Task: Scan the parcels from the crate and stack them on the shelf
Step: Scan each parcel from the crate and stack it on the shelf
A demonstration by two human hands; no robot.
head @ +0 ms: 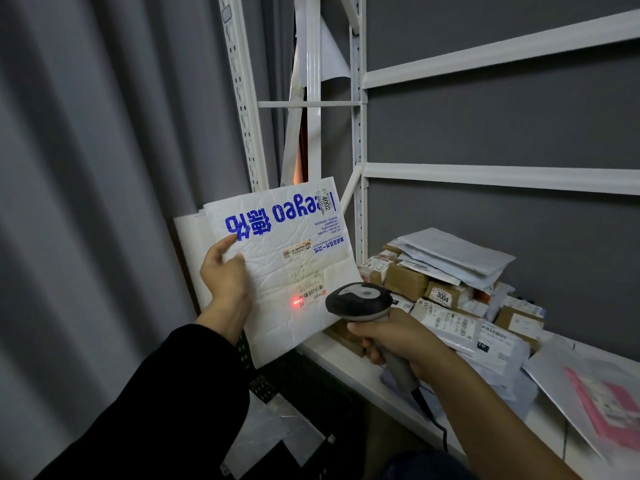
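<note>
The left hand (225, 271) pinches a white blue-lettered padded mailer (287, 265) while right hand (398, 341) fingers wrap a grey handheld scanner (360, 301), its red dot just beyond.

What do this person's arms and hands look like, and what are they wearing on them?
The left arm wears a long black sleeve that ends at the wrist, leaving the left hand bare. The right hand and its forearm are bare, with no sleeve in view. No gloves, rings or watch show on either.
</note>
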